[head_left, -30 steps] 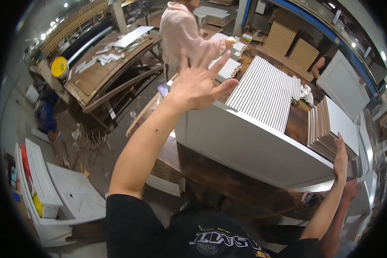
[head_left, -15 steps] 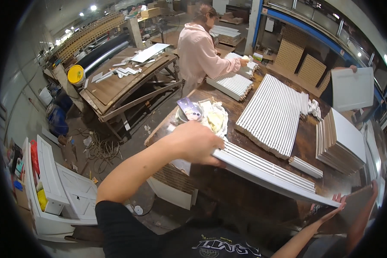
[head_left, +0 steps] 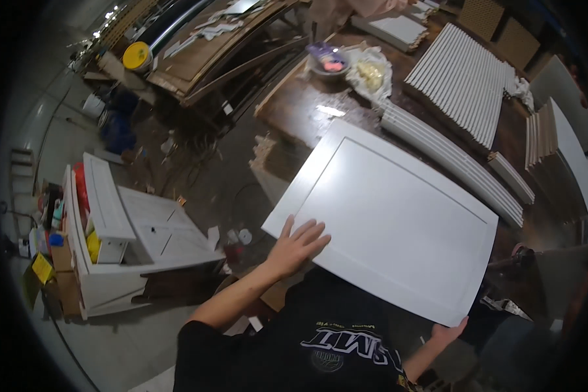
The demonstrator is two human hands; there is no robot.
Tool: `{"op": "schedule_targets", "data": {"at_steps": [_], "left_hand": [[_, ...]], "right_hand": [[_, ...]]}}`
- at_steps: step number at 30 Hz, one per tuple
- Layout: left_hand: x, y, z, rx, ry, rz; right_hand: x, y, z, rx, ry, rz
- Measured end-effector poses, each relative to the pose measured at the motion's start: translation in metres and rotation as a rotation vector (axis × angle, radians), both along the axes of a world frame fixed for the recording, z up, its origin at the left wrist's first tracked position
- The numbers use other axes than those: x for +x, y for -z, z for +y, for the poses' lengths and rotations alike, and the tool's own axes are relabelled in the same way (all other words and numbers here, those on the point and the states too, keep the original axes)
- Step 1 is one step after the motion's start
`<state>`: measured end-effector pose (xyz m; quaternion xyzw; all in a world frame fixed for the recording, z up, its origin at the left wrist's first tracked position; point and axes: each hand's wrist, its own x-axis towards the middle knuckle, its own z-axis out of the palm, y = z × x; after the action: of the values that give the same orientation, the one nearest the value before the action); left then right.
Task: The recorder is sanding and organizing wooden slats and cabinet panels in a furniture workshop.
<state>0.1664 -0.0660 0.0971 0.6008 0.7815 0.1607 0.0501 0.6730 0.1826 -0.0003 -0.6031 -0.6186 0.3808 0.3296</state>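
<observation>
A white cabinet door [head_left: 398,228] with a recessed centre panel lies tilted face up in front of my body, beside the near edge of the work table. My left hand [head_left: 297,249] rests on its lower left edge, fingers spread out over the white face. At the opposite near corner, my right hand [head_left: 449,331] grips the door's edge, with most of its fingers hidden underneath. Just beyond the door, a row of white doors [head_left: 454,163] stands on edge on the table.
The brown work table [head_left: 291,108] also bears a bowl [head_left: 326,62], crumpled cloth [head_left: 370,72], a larger row of white panels [head_left: 460,85] and a stack of boards [head_left: 555,140]. White furniture parts [head_left: 166,228] stand on the floor at left. Another person's sleeve [head_left: 372,6] shows at the top.
The door, on edge beside the row before, is now closer to me with its face turned up. My left hand has moved from its far end to the near edge, fingers now spread.
</observation>
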Motion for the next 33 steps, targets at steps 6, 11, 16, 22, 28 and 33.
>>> {"op": "schedule_targets", "data": {"at_steps": [6, 11, 16, 22, 28, 33], "left_hand": [[0.014, 0.046, -0.040, -0.121, -0.510, -0.122], [-0.033, 0.071, -0.077, 0.290, -0.658, -0.744], [-0.053, 0.088, -0.056, 0.302, -0.716, -0.827], [-0.068, 0.118, -0.047, 0.381, -0.823, -0.978], [-0.094, 0.148, -0.059, 0.297, -0.927, -1.032], [-0.116, 0.138, -0.026, 0.152, -0.848, -1.121]], "right_hand": [[0.019, 0.090, -0.015, -0.262, 0.301, 0.709], [0.007, 0.082, -0.015, -0.374, 0.397, 1.018], [-0.021, 0.047, -0.014, -0.460, 0.590, 1.261], [-0.028, 0.035, -0.015, -0.506, 0.691, 1.297], [0.000, 0.055, -0.004, -0.565, 0.496, 1.065], [0.014, 0.053, 0.001, -0.568, 0.486, 0.777]]}}
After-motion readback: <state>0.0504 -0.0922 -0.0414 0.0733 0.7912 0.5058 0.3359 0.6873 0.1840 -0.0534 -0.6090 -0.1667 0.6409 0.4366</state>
